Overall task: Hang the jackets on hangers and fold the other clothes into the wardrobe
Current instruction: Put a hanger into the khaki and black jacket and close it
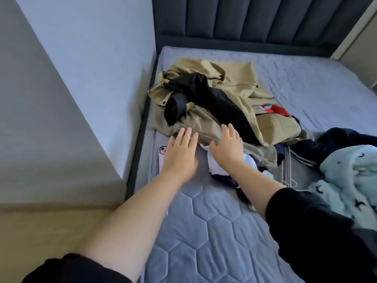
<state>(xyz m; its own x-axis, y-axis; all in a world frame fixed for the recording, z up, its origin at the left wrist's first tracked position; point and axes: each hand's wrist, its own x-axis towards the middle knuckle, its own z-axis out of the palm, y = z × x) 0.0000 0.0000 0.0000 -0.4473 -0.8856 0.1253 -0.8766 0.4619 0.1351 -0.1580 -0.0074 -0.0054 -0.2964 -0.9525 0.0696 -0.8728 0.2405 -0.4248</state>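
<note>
A khaki jacket point(230, 78) lies crumpled on the mattress point(204, 231), with a black garment point(216, 99) draped across it. My left hand point(180, 154) is flat with fingers apart, its fingertips at the jacket's near hem. My right hand point(227, 146) is spread too, resting on the same hem, over a white cloth point(212, 162). Neither hand grips anything. Grey wire hangers point(287, 170) lie to the right of my right forearm. A light blue fleece point(350, 176) and a navy garment point(336, 139) are piled at the right.
A pink phone point(162, 158) lies on the mattress, partly under my left hand. A red and white item point(273, 110) peeks from under the jacket. The dark padded headboard point(255, 21) stands at the back. A grey wall point(71, 88) runs along the bed's left side.
</note>
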